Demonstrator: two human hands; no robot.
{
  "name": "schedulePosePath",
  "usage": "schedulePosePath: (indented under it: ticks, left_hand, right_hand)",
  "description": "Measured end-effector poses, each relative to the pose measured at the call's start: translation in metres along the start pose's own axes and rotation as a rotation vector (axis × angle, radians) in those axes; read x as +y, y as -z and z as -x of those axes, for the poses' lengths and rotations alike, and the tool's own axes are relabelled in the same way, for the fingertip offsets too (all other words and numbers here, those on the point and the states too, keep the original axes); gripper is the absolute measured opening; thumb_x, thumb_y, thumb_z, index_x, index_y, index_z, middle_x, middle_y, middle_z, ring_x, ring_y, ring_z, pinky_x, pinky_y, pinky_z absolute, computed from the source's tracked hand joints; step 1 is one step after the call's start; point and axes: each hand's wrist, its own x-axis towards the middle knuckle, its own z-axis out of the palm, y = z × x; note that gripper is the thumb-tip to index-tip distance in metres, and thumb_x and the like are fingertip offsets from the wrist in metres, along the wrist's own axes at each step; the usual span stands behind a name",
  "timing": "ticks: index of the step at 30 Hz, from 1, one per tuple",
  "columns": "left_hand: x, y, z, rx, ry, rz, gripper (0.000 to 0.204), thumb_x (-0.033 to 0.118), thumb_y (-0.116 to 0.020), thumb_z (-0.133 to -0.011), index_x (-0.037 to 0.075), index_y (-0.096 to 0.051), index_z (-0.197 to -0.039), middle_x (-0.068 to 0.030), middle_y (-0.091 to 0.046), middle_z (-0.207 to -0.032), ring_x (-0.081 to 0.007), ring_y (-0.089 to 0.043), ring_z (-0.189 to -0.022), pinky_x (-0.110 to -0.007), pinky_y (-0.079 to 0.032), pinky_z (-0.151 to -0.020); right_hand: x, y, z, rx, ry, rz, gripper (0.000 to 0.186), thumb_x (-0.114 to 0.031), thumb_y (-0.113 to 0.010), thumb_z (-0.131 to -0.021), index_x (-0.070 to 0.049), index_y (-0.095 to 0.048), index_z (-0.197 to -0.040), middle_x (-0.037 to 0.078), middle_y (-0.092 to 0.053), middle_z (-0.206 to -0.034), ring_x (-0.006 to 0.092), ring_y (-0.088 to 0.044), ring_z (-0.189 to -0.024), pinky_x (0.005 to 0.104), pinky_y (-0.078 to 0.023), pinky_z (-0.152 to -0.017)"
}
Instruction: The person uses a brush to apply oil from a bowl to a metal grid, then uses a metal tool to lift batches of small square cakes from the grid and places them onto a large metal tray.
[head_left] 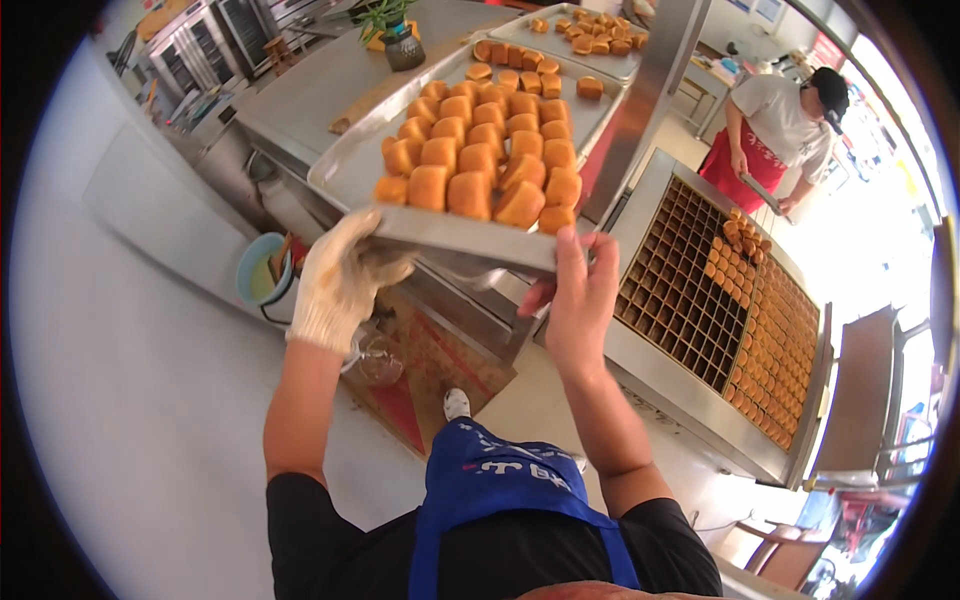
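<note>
Two hands clasp a metal tray (470, 240) by its near edge: gloved left hand (343, 268) curled around the left end, bare right hand (582, 305) pinching the right end. Golden rolls (485, 150) lie in rows just beyond the fingers, over a larger baking tray (345, 165). Potted plant (403, 48) beyond, left. Upright metal post (652, 105) at right, between baking tray and compartmented rack (665, 290), partly filled.

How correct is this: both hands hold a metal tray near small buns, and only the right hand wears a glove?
The side is wrong: the head view shows the glove on the left hand and the right hand bare. Both hold the metal tray near small buns.
</note>
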Motion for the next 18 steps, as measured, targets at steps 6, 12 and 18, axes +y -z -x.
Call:
schedulePosePath:
  ticks: [6, 12, 18]
  left_hand:
    - [0.071, 0.005, -0.131, -0.2, 0.087, -0.074, 0.041, 0.03, -0.071, -0.1, -0.003, -0.064, -0.124, -0.0122, -0.074, -0.098, -0.0226, -0.077, -0.078, -0.027, -0.065, -0.059]
    - [0.135, 0.024, -0.144, -0.409, -0.1, -0.39, 0.057, 0.05, -0.073, -0.096, 0.001, -0.063, -0.122, -0.0126, -0.076, -0.1, -0.0174, -0.077, -0.081, -0.026, -0.062, -0.057]
    - [0.202, -0.049, -0.151, -0.122, -0.086, -0.522, 0.046, 0.059, -0.067, -0.097, 0.014, -0.07, -0.088, -0.0005, -0.061, -0.057, -0.0074, -0.047, -0.038, -0.022, -0.028, -0.034]
  right_hand:
    - [-0.026, -0.071, -0.112, 0.047, -0.005, 0.111, 0.028, -0.025, -0.061, -0.103, 0.002, -0.063, -0.101, 0.009, -0.066, -0.071, 0.0131, -0.058, -0.05, 0.0308, -0.052, -0.044]
    - [-0.079, -0.109, -0.096, 0.029, -0.127, 0.064, 0.033, -0.034, -0.069, -0.101, -0.002, -0.066, -0.109, 0.008, -0.068, -0.073, 0.0108, -0.058, -0.048, 0.0281, -0.05, -0.037]
    - [-0.147, -0.141, -0.137, -0.052, -0.092, 0.301, 0.037, -0.041, -0.058, -0.107, -0.009, -0.061, -0.089, 0.002, -0.059, -0.059, 0.0076, -0.048, -0.043, 0.0236, -0.041, -0.038]
